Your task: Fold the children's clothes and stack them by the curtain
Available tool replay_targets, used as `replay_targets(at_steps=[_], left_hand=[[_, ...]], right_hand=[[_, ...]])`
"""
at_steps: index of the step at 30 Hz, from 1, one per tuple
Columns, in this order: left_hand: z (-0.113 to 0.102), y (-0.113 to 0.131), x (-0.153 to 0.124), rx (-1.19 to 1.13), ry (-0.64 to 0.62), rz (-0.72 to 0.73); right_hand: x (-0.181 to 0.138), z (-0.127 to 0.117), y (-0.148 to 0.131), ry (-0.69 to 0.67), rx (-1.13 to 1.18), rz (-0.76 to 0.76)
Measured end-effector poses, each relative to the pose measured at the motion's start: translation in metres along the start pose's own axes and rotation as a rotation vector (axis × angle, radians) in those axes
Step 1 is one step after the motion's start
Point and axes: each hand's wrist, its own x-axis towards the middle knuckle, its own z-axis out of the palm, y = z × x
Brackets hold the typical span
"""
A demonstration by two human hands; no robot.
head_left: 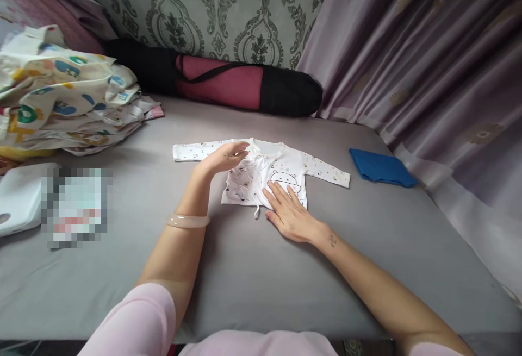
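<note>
Wallpaper (220,19) and purple curtains (367,46) show a home.

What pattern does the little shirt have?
The shirt is white with scattered little prints and a cartoon face; head view.

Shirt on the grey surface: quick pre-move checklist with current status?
1. Small white shirt spread out, both sleeves extended sideways: ok.
2. Right hand laid on the lower front, fingers over the printed animal face: ok.
3. Left hand touching the fabric or just above it: cannot tell.
4. Tie tucked inside the hem: not ok, it sticks out past the lower edge.
5. Folded blue cloth separate from the nearer sleeve: ok, a gap shows between them.
6. Clothes pile away from the shirt: ok, it sits apart on the left.
</note>
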Motion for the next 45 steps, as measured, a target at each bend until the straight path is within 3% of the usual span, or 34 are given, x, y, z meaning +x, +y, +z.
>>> replay_targets(at_steps=[4, 7, 13, 17, 22, 29, 39, 45], left_hand=[[-0.012, -0.010, -0.007, -0.071, 0.054, -0.089], [-0.019, -0.013, -0.012, -0.080, 0.082, -0.161], [-0.027, -0.026, -0.019, -0.066, 0.111, -0.233], [-0.029, -0.037, -0.019, -0.049, 0.149, -0.247], [-0.031, -0.040, -0.019, -0.090, 0.170, -0.271], [-0.030, -0.041, -0.018, -0.078, 0.165, -0.279], [-0.028, -0.040, -0.016, -0.041, 0.147, -0.240], [-0.023, -0.029, -0.014, 0.013, 0.108, -0.221]], right_hand=[[-0.020, -0.007, -0.019, -0.014, -0.017, -0.002], [-0.017, -0.017, -0.032, 0.014, -0.033, -0.001], [0.046, -0.030, -0.036, 0.162, -0.078, -0.144], [0.091, -0.020, -0.027, 0.141, -0.074, -0.222], [0.111, -0.006, -0.018, 0.062, -0.050, -0.215], [0.102, -0.004, -0.030, 0.005, -0.015, -0.194], [0.053, 0.005, -0.073, 0.034, 0.088, -0.086], [0.025, -0.018, -0.084, -0.058, 0.131, -0.124]])
